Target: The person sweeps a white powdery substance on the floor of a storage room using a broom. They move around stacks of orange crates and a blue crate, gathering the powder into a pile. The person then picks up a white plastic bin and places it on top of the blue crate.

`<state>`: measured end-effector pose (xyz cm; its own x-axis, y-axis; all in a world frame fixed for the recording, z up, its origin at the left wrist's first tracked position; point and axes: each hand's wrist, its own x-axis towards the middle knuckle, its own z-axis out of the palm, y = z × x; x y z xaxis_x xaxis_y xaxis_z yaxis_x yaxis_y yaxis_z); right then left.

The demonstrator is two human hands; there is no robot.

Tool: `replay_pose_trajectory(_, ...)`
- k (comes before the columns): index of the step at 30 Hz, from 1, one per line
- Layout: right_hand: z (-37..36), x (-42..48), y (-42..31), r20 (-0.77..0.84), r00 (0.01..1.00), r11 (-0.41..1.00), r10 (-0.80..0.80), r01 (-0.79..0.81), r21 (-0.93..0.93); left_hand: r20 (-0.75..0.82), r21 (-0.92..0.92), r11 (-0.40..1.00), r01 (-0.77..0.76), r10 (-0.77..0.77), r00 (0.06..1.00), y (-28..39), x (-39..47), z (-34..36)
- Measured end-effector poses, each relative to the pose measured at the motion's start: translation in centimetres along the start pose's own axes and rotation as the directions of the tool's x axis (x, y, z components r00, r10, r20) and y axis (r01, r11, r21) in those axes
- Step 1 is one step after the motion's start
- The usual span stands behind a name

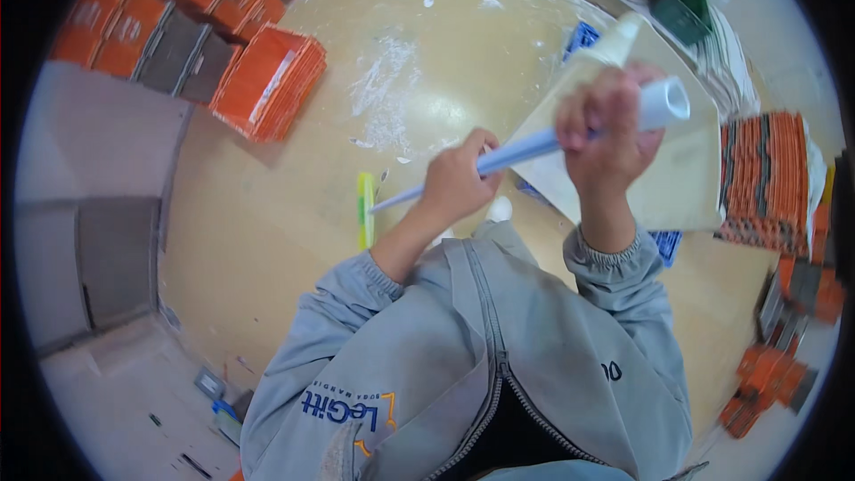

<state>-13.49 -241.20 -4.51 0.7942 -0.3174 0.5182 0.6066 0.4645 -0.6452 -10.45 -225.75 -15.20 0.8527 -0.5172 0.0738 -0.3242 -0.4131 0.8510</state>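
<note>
A long pale-blue pole [521,152] runs slantwise across the view in front of my body. My left hand [454,180] is wrapped around its middle, and my right hand [611,127] grips it higher up, just below the hollow white end [671,101]. At the far end, a narrow yellow-green head [366,210] rests by the floor, left of my feet; its exact kind is unclear. Beyond my right hand shows a blurred cream-coloured pointed piece [618,40]; whether the hand touches it, I cannot tell.
Stacked orange crates [270,83] and grey crates [170,47] stand at upper left. Right of me is a cream board [681,180] above blue crates [666,244]. Beyond it rise stacked orange items [765,174] and a green container [682,13]. White residue [387,90] marks the floor.
</note>
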Motion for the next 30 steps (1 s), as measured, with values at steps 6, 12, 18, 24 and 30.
replay_pose_trajectory(6, -6.5, -9.1, 9.7, -0.223, 0.874, 0.892, 0.432, -0.45, -0.037, 0.029, 0.128, 0.904, 0.408, -0.415, 0.91, -18.6, -7.1, 7.3)
replay_pose_trajectory(12, -12.0, -7.4, 11.9, -0.162, 0.699, 0.708, 0.696, -0.706, -0.004, -0.244, 0.008, 0.941, 0.338, -0.326, 0.913, -26.2, -7.3, 14.2)
replay_pose_trajectory(18, -10.7, 8.2, 9.1, 0.06, 0.778, 0.7, 0.626, -0.526, -0.482, -0.501, -0.159, 0.977, 0.14, -0.202, 0.841, -20.5, 9.7, 15.4)
replay_pose_trajectory(24, -5.8, 9.8, 8.7, 0.391, 0.751, 0.659, 0.532, -0.078, -0.748, -0.367, -0.446, 0.895, -0.028, -0.155, 0.917, -17.1, 20.5, 16.4)
replay_pose_trajectory(30, -5.6, 14.5, 7.7, 0.312, 0.885, 0.72, 0.346, -0.038, -0.693, -0.36, -0.12, 0.964, -0.236, 0.179, 0.915, -13.2, 27.4, 12.7)
